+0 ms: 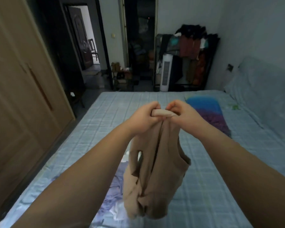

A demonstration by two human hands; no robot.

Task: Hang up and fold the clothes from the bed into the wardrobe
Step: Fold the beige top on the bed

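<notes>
Tan sleeveless top [156, 170] hangs in the air over the bed [212, 186], held up by both hands w/ its upper edge bunched into a roll between them. Can't tell if that edge is straps or hem. Left hand [143, 117] has its fingers curled round one end of the roll, right hand [183, 112] pinches the other end, and the two nearly touch. Fabric looks thin, soft & light: it drapes in loose vertical folds and collapses at the bottom, so it won't hold any shape unless spread or laid flat. Prob. a stretchy knit, not slippery, nothing fragile, but the armhole openings could twist or catch fingers. Best hold, imo: one shoulder strap or side seam per hand, hands well apart, so it opens flat for folding or takes a hanger. A grip at the middle leaves it scrunched. Lower end is just above or touching a lilac heap of clothes [113, 191] on the bed, can't tell which. Wardrobe [20, 79] stands to the left near the bed, doors closed.
</notes>
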